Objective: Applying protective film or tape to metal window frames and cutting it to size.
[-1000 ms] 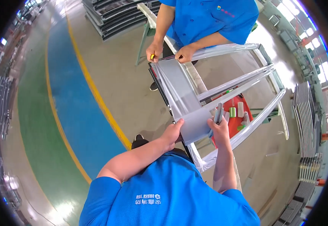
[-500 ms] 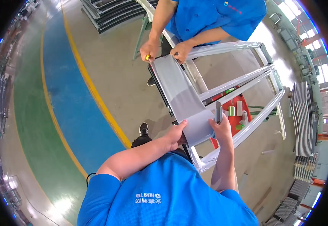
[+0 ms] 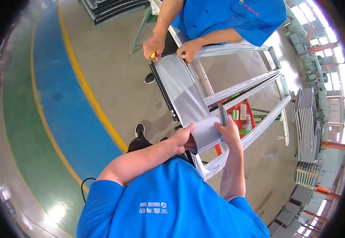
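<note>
One wide roll of smooth, silvery-grey film (image 3: 205, 134), its sheet stretched with a soft sheen toward a co-worker's hands (image 3: 189, 50), was held over one end of the plastic-wrapped frame (image 3: 265, 120). The left grip (image 3: 183, 141) clasped the roll's left end; the right grip (image 3: 230, 133) clenched a flat metal tool (image 3: 222, 114), thumb against the roll's right edge.

Pale beam (image 3: 200, 77) bearing film-wrapped frame (image 3: 259, 127); red tray (image 3: 248, 108) below holding green roll (image 3: 235, 114), white roll (image 3: 243, 112).
</note>
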{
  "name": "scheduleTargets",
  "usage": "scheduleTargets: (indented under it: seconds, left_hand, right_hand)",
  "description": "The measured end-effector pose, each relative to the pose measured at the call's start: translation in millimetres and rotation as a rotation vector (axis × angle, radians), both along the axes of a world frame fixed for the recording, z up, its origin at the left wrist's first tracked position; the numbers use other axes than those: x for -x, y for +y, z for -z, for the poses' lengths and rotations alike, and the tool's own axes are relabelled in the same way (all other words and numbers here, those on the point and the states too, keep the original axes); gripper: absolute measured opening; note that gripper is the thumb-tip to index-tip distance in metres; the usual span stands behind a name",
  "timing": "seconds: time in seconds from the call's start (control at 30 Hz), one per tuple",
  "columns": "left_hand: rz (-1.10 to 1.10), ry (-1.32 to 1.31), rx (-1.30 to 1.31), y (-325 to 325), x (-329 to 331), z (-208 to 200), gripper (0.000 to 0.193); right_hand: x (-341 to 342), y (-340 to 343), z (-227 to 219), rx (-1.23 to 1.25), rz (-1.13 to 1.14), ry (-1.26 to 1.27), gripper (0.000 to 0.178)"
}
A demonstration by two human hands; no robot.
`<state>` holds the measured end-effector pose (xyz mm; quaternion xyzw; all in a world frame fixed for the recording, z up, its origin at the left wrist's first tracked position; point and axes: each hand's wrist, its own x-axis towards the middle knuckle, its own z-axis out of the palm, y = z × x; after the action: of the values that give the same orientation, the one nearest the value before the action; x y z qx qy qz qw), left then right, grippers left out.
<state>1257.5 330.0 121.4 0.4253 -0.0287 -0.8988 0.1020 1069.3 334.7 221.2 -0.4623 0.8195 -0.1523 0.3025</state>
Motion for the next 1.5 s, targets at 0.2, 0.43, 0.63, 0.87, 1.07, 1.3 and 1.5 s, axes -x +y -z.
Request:
scheduleTargets:
  seconds: [0.2,0.43,0.63,0.87,1.07,1.3,1.5]
  left_hand:
    - [0.032,0.002,-0.019,-5,-2,1,0.055]
    - [0.001,0.042,-0.027,-8,-2,-5,0.056]
    - [-0.014,0.090,-0.062,-9,3,5,0.053]
    - [0.015,0.036,-0.114,-14,3,6,0.056]
    - [-0.023,0.062,-0.080,-13,-1,4,0.058]
    - [-0.052,0.072,-0.096,-12,-1,2,0.051]
    - [-0.049,0.065,-0.087,-15,-2,-7,0.049]
  right_hand:
    - [-18,-49,-11,0.046,-0.137,-0.127,0.033]
    - [-53,-123,23,-0.356,-0.506,-0.430,0.031]
    - [-62,-139,74,-0.582,-0.662,-0.634,0.025]
    - [-48,-139,89,-0.652,-0.549,-0.803,0.030]
    - [17,-144,86,-0.542,-0.490,-0.676,0.026]
    - [-23,-145,50,-0.452,-0.784,-0.027,0.043]
    - [-28,-144,49,-0.542,-0.829,-0.131,0.042]
